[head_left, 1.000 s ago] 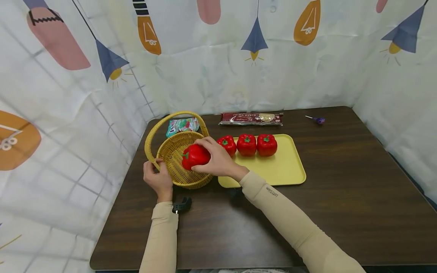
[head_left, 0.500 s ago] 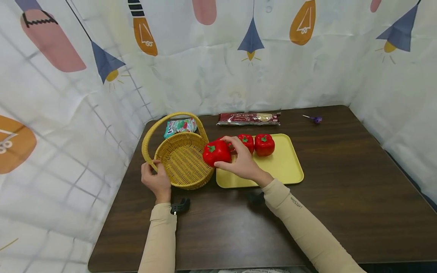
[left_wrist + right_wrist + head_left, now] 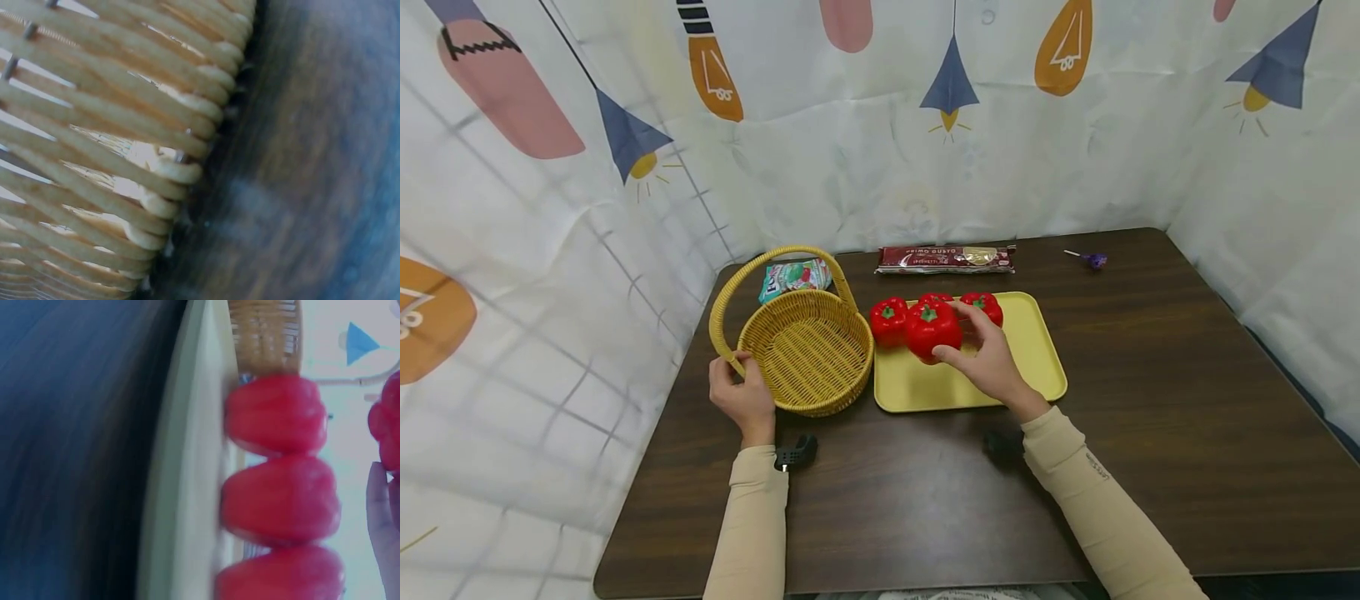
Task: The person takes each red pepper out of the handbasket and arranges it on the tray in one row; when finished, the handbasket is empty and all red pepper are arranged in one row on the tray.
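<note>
My right hand (image 3: 988,358) holds a red bell pepper (image 3: 933,330) between thumb and fingers, raised over the yellow tray (image 3: 917,392). Three more red bell peppers stand in a row along the tray's back: the left one (image 3: 889,320) shows well, and the held one partly covers the middle one. In the right wrist view the row of peppers (image 3: 281,499) stands below the held pepper (image 3: 389,425). At the left, my left hand (image 3: 745,398) pinches the base of the handle of a yellow wicker basket (image 3: 808,354), whose inside is bare. The left wrist view shows only its woven wall (image 3: 112,125) and dark tabletop.
Behind the basket lies a teal candy packet (image 3: 795,278). A dark red spaghetti packet (image 3: 945,259) lies along the table's back edge, and a purple lollipop (image 3: 1094,260) lies to its right. Printed curtains (image 3: 850,167) hang round the back and left of the dark wooden table (image 3: 1150,400).
My right hand has carried the bell pepper out from over the basket, rightward to over the tray. The left hand has kept its grip on the basket handle.
</note>
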The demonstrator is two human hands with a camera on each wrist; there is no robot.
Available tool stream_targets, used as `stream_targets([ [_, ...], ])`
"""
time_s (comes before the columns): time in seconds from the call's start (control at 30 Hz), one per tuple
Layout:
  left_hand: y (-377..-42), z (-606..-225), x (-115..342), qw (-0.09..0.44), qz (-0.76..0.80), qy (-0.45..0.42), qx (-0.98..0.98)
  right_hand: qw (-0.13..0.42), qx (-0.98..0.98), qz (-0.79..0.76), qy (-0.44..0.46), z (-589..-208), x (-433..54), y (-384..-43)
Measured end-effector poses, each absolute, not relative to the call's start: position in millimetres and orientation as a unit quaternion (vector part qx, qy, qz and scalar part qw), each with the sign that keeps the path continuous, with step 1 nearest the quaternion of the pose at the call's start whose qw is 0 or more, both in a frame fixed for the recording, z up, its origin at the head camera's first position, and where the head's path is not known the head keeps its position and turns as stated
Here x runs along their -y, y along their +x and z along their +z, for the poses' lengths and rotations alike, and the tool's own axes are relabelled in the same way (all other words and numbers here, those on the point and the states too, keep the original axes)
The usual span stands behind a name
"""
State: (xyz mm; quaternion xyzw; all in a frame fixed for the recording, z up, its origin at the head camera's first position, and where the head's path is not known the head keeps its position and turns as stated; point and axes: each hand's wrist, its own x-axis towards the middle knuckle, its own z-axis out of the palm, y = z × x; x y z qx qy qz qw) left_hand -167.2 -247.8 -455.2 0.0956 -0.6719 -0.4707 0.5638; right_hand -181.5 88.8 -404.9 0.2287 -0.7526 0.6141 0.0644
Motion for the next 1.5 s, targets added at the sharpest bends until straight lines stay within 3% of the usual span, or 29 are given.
stream_targets([
  [0.37,-169,-459,249,0.556,-0.481,0.097,0.671,0.14,0.685,0.694,0.173,-440,-126,-200],
  [0.73,-173,-458,248,0.553,-0.488,0.079,0.671,0.241,0.643,0.721,0.094,-449,-181,-213],
  [1.17,-171,-458,249,0.555,-0.482,0.087,0.672,0.152,0.653,0.741,-0.042,-462,-203,-225],
  [1.3,-171,-458,249,0.556,-0.482,0.089,0.671,0.111,0.673,0.729,-0.058,-464,-204,-227],
  [1.5,-170,-459,251,0.556,-0.485,0.087,0.669,0.092,0.725,0.68,-0.058,-468,-203,-229],
])
